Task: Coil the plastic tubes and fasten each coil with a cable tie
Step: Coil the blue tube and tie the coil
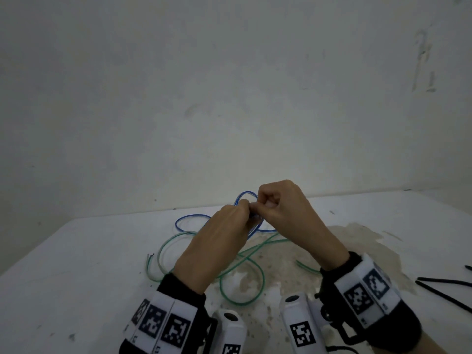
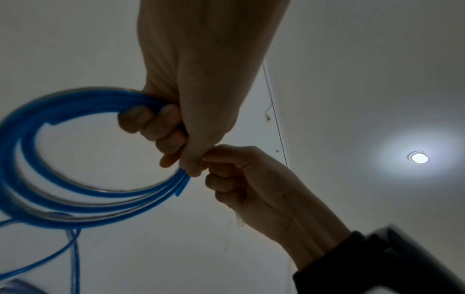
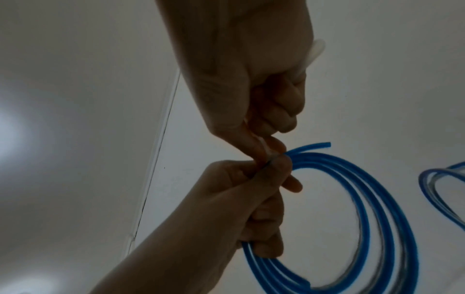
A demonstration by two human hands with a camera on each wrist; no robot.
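My left hand (image 1: 244, 206) grips a blue plastic tube (image 1: 245, 193) wound into a coil of several loops, fingers (image 2: 156, 127) curled round the bundle (image 2: 25, 159). Against its thumb, my right hand (image 1: 259, 204) pinches a translucent white strip (image 3: 315, 51), apparently a cable tie, which runs through the fist to the coil (image 3: 377, 189). One cut blue end (image 3: 324, 144) sticks out beside the pinch. Both hands are raised above the table. The rest of the blue tube (image 1: 184, 218) trails on the table. A green tube (image 1: 255, 297) lies loose below my wrists.
The white table (image 1: 76, 277) has a stained patch (image 1: 357, 238) at centre right. Black cable ties (image 1: 444, 282) lie near its right edge. A plain wall (image 1: 229, 98) stands just behind the table. A ceiling lamp (image 2: 419, 157) shows in the left wrist view.
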